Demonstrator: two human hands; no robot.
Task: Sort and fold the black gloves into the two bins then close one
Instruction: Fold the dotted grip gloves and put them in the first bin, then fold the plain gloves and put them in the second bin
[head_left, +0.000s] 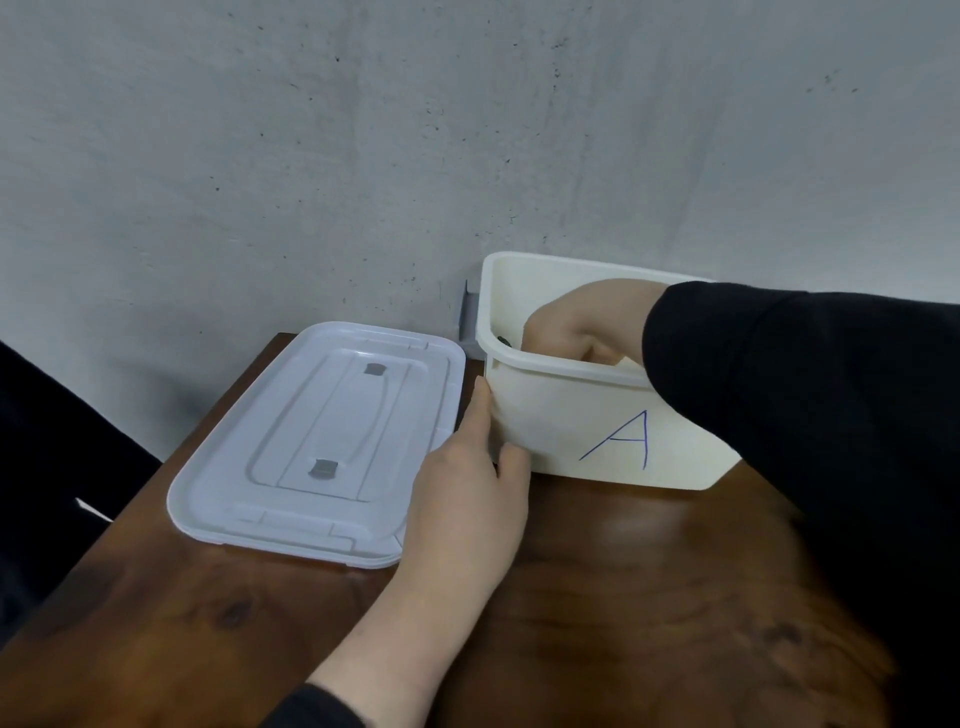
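Inside bin A (571, 415), the right hand's (576, 325) fingers are hidden; straight-fingered left hand (467, 483) steadies it.

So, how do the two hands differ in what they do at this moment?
The left hand stays outside bin A and rests against its left corner; the right hand reaches down inside it. The left hand's fingers lie fairly straight along the wall; the right hand's fingers are hidden below the rim. The left hand shows whole, the right only partly. Both touch the same bin, and both arms wear black sleeves.
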